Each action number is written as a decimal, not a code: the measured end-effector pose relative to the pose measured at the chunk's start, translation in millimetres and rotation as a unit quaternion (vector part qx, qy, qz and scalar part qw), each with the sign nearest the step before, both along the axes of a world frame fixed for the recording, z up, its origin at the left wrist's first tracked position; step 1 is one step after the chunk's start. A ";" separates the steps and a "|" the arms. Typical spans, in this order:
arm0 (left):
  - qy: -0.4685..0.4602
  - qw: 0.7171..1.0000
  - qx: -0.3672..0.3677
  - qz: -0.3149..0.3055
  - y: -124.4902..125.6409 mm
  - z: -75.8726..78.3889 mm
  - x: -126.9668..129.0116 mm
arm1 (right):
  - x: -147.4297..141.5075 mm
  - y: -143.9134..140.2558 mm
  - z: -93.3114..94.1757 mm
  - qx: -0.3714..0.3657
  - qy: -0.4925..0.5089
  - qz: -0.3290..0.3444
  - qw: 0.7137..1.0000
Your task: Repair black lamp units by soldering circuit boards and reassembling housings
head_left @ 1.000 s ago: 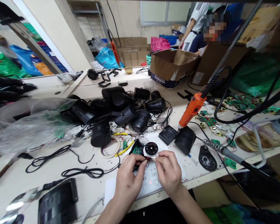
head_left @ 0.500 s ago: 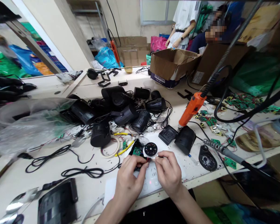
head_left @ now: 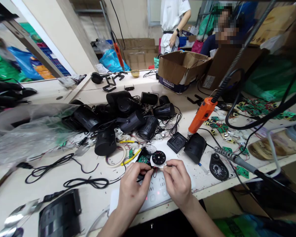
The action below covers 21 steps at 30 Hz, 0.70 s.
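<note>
The surface (head_left: pixel 101 200) is pale and runs from the near left to the far right, crowded with parts. At its far side sits an open carton (head_left: pixel 181 69), and behind that a person in a white shirt (head_left: pixel 171 23) stands well apart from the work. A clear bag (head_left: pixel 27 131) lies at the left. In the middle is a heap of black housings (head_left: pixel 123 115), with loose black cable (head_left: pixel 71 171) trailing toward the near left. An orange driver (head_left: pixel 199 115) hangs on a coiled lead at the right, its tip just above a black housing (head_left: pixel 195 147). Green boards (head_left: pixel 256 108) are scattered at the far right. A white power strip (head_left: pixel 155 194) lies at the near edge, under the hands.

The left hand (head_left: pixel 132 192) and right hand (head_left: pixel 179 184) meet just above the strip. Between them is a round LED board (head_left: pixel 159 158), white-rimmed with a dark centre, with short red wires (head_left: pixel 155 169) at its near edge. The left fingers (head_left: pixel 144 169) are pinched shut on the wires beside a small green board (head_left: pixel 143 159). The right fingers (head_left: pixel 169 166) are pinched on the LED board's near right rim.
</note>
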State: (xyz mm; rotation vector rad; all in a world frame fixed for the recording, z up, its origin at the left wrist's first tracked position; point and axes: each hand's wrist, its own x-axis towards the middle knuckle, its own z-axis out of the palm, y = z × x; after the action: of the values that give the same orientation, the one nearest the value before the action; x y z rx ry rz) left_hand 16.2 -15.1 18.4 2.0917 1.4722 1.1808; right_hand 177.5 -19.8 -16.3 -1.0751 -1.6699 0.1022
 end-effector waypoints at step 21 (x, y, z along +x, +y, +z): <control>0.040 0.999 -0.017 0.016 -5.5 -0.6 9.4 | -3.8 0.1 3.7 0.001 -0.007 -0.003 1.000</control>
State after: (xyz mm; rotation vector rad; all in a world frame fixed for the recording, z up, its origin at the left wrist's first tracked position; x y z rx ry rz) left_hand 25.6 -20.6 17.8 2.1232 1.5562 1.0884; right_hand 173.7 -19.8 -12.6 -1.0805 -1.6793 0.0890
